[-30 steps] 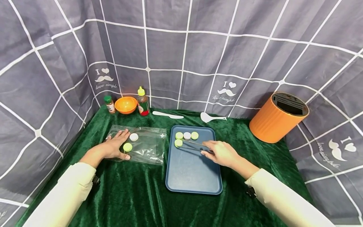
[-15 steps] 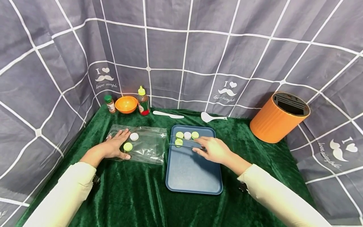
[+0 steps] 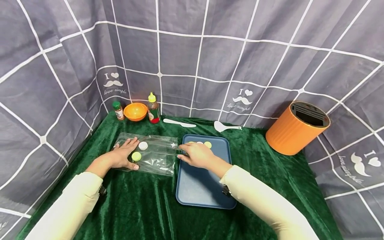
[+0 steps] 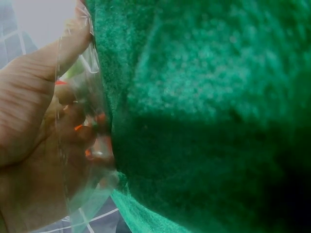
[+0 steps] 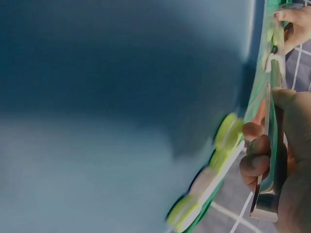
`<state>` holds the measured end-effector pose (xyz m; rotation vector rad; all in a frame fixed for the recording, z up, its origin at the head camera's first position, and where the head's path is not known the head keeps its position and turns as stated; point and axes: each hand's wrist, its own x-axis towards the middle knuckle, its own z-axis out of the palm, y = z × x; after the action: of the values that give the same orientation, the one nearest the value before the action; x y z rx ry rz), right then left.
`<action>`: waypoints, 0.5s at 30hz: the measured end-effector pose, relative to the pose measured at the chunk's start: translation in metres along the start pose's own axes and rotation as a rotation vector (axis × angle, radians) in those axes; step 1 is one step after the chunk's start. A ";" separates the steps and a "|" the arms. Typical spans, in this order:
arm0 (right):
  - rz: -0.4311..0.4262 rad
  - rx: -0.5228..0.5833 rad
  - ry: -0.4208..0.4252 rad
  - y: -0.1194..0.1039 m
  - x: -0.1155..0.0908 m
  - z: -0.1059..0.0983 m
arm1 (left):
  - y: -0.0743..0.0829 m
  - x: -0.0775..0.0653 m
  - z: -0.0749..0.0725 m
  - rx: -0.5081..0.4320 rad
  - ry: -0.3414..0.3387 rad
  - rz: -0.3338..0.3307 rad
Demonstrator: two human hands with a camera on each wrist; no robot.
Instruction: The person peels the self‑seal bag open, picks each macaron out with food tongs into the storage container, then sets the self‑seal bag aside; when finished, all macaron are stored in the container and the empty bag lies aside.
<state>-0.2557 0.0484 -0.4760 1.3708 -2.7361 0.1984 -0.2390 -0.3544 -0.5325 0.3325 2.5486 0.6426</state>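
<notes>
My left hand lies spread on a clear plastic bag, pressing it to the green cloth. Beside its fingers and thumb, a white macaron and a light green macaron sit at the bag. My right hand grips metal tongs above the left rim of a blue tray. The tongs' arms are apart and reach left over the bag, short of the macarons. On the tray, a green macaron shows; the other macarons there are partly or wholly hidden by my right hand.
Behind stand a green-capped jar, an orange bowl and a sauce bottle. A white knife and white ladle lie along the back edge. An orange knife block stands at right. Grey curtains enclose the table.
My right hand has moved left with the tongs, from a green macaron at the tray's left, now out of sight, to over the bag. The tongs have opened. My left hand has stayed put.
</notes>
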 end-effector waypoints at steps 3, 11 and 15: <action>0.030 0.003 -0.046 -0.011 0.015 0.002 | -0.002 0.002 0.001 0.011 0.009 0.000; 0.101 -0.029 -0.106 -0.031 0.041 0.006 | 0.002 0.001 0.001 0.042 0.007 -0.012; 0.112 -0.047 -0.116 -0.036 0.049 0.008 | 0.002 0.000 0.001 0.039 0.003 -0.018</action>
<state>-0.2560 -0.0128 -0.4749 1.2566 -2.8953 0.0618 -0.2388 -0.3521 -0.5321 0.3219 2.5670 0.5878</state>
